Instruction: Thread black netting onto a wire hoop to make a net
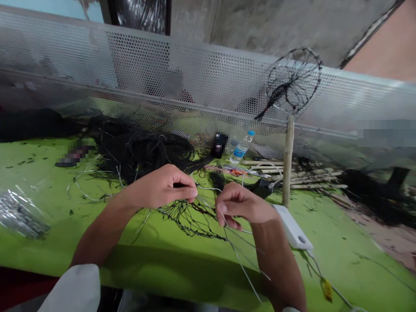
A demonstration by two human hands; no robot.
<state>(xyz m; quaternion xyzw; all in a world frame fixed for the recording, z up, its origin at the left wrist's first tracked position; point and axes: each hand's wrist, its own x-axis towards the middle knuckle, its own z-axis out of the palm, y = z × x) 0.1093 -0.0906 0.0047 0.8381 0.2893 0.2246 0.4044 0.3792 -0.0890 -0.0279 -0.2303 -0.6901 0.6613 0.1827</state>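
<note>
Pinching strands (pixel 243 269); left hand (pixel 164 187); right hand (pixel 243 206)

Dim, soft light; shadow across green table (pixel 334 255) front; pale glare on perforated panel (pixel 214 73); outer edges blurred, stretched.

At twelve o'clock, the perforated silver-grey metal panel (pixel 214 73) has a soft sheen. At three, the pale upright wooden stick (pixel 287 162) looks dull; at four, the white oblong plastic block (pixel 292 227) is smooth. Toward six, the black knotted cord net (pixel 191 222) is matt, the thin silvery-grey strands (pixel 246 271) faintly shiny.
</note>
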